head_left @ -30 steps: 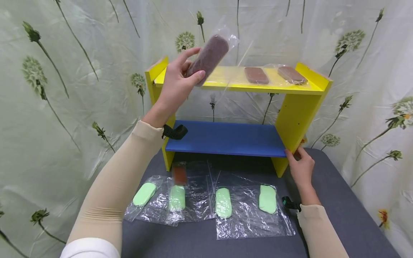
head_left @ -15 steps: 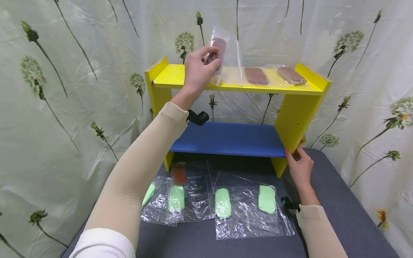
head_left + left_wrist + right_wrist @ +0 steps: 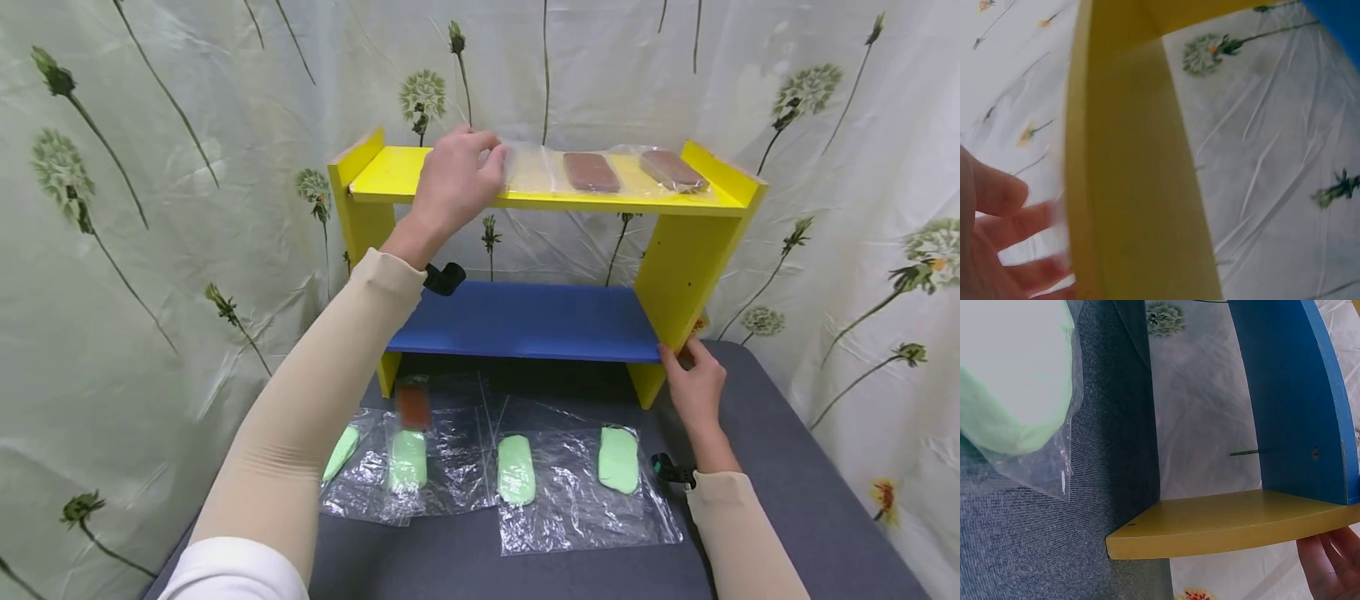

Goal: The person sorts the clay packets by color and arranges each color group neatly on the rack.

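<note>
Upper centre of the frame, the left hand (image 3: pixel 456 171) is at the yellow top shelf (image 3: pixel 390 173), thumb + fingers (image 3: pixel 1019 226) loosely bent w/ a gap between in the (blurry) left wrist view. Clear plastic (image 3: pixel 528 167) shows just right of the fingertips, but can't tell if they've got hold of it or anything else, palm side's hidden. Two bagged brown bars (image 3: pixel 591 172) lie on that shelf, upper right.

Lower right, the right hand (image 3: pixel 696 387) grips the shelf unit (image 3: pixel 686 267) by its side, thumb by the corner of the blue shelf (image 3: pixel 525 317), fingers round the outside. Prob steadying it.

IMO the step rn is laying bagged bars along the top. Next move prob calls for easing the left fingers off w/o dragging the plastic, then going down for another.

FYI lower centre, tabletop (image 3: pixel 420 562) has four green bars (image 3: pixel 516 470) + one red-brown bar (image 3: pixel 414 407) w/ clear bags. Leftmost green's partly behind the left sleeve (image 3: pixel 300 417).
</note>
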Demonstrator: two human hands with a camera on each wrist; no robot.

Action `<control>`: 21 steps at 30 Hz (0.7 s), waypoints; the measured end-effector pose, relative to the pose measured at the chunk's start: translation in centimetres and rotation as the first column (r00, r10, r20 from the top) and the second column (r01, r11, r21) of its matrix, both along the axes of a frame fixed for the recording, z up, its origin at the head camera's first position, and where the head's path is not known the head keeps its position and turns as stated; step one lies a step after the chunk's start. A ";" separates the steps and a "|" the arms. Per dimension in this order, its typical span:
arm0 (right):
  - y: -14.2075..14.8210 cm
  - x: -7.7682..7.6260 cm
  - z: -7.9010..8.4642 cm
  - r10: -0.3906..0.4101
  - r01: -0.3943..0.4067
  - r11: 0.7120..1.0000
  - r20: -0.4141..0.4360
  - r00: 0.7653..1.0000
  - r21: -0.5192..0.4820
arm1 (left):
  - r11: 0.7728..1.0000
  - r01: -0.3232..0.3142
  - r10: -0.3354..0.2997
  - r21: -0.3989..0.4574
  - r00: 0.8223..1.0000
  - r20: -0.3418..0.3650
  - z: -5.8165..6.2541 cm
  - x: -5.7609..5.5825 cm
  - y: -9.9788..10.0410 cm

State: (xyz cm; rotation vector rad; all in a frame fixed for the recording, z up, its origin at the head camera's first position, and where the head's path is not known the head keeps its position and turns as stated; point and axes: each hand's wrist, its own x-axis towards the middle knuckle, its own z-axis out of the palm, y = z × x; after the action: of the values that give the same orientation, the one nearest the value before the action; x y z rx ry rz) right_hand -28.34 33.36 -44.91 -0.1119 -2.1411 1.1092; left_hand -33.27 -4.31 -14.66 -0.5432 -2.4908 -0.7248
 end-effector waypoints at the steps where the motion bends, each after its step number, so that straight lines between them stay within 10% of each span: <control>1: 0.0 0.0 0.1 0.003 -0.003 1.000 -0.001 1.000 0.000 | 1.000 0.004 -0.005 0.001 1.000 0.019 0.1 0.2 -0.4; 8: 0.1 0.0 0.5 -0.012 0.012 1.000 -0.001 1.000 0.006 | 0.999 0.036 -0.036 -0.002 0.990 0.133 0.4 0.8 -2.7; 21: 0.0 -0.1 -0.1 -0.015 0.015 1.000 0.006 1.000 0.004 | 0.988 0.153 -0.152 0.013 0.988 -0.026 -1.5 0.0 -3.9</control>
State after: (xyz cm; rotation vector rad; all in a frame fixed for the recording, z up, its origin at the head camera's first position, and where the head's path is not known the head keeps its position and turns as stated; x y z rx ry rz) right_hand -28.45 33.32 -45.02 -0.1295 -2.1442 1.0971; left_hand -33.23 -8.23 -16.18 -0.7391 -2.4388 -0.7886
